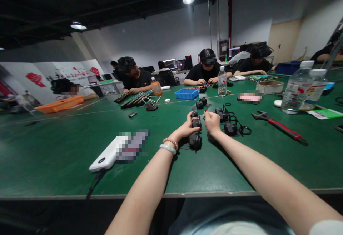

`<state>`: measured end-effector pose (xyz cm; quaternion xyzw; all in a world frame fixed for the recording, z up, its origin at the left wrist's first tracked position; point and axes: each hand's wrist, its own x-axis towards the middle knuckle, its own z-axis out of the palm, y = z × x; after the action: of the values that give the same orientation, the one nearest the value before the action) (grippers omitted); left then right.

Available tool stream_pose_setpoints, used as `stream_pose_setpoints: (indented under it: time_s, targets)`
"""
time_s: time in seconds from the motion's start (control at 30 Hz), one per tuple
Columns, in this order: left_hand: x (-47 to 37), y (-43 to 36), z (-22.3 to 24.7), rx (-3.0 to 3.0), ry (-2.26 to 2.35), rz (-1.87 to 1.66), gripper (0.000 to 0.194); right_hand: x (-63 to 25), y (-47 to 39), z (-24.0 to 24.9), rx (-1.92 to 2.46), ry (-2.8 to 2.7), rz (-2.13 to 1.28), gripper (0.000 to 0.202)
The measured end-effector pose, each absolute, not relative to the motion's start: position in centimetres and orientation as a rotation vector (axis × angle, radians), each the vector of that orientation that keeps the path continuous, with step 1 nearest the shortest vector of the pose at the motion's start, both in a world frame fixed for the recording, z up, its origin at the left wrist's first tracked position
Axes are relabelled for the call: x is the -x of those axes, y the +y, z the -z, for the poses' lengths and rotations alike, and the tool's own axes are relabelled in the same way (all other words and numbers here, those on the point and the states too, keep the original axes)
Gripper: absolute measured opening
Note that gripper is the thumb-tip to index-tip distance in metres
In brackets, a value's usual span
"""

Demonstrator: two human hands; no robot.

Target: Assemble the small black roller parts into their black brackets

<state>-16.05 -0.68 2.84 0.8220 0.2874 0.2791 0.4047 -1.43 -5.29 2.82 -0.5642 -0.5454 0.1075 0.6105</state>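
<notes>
My left hand (pixel 187 127), with a beaded bracelet and a pale bangle at the wrist, is wrapped round a black part (pixel 196 123) on the green table. Just in front of it, nearer to me, lies another black part (pixel 195 141). My right hand (pixel 212 121) is closed beside it, fingertips pinched on something small that I cannot make out. To the right of my right hand are more black parts (pixel 230 128) with black rings (pixel 245 130). Beyond both hands sits a further black part (pixel 201 103).
An adjustable wrench (pixel 281 126) and bottles (pixel 298 88) are at the right. A white power bank (pixel 108 153) lies at the left. Beyond are a blue tray (pixel 187 94), a cardboard box (pixel 269 87) and an orange tray (pixel 61 104). Several people sit across the green table (pixel 66 156).
</notes>
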Motion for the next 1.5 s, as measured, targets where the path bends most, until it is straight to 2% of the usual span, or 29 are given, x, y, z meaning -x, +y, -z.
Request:
stream_pose_setpoints:
  time_s: [0.17, 0.33, 0.53, 0.7, 0.9, 1.07, 1.23, 1.4, 1.5]
  targets:
    - [16.01, -1.03, -3.18, -2.072, 0.737, -0.702, 0.093, 1.52, -5.77, -3.4, 1.258, -1.362, -0.2, 0.032]
    - [16.0, -1.35, -3.5, -2.067, 0.753, -0.702, 0.093, 1.09, -5.8, -3.84, 1.289, -1.334, -0.158, 0.043]
    - [16.01, -1.37, -3.56, -2.069, 0.751, -0.704, 0.092, 0.97, -5.56, -3.5, 1.265, -1.422, -0.166, 0.03]
    - [16.07, -1.01, -3.24, -2.07, 0.758, -0.698, 0.092, 0.73, -5.6, -3.44, 1.308, -1.353, -0.152, 0.045]
    - [16.07, -0.91, -3.13, -2.089, 0.741, -0.698, 0.091, 1.07, -5.77, -3.42, 1.242, -1.434, -0.157, 0.034]
    - [16.11, -1.11, -3.34, -2.097, 0.755, -0.694, 0.091, 1.24, -5.98, -3.57, 1.269, -1.382, -0.14, 0.046]
    - [16.11, -0.97, -3.22, -2.102, 0.749, -0.699, 0.092, 1.32, -5.83, -3.54, 1.237, -1.447, -0.134, 0.033]
    - [16.18, -0.77, -3.05, -2.1, 0.739, -0.697, 0.092, 1.21, -5.85, -3.5, 1.286, -1.434, -0.136, 0.047]
    - [16.18, -0.76, -3.06, -2.096, 0.741, -0.702, 0.092, 1.12, -5.72, -3.33, 1.312, -1.444, -0.113, 0.043]
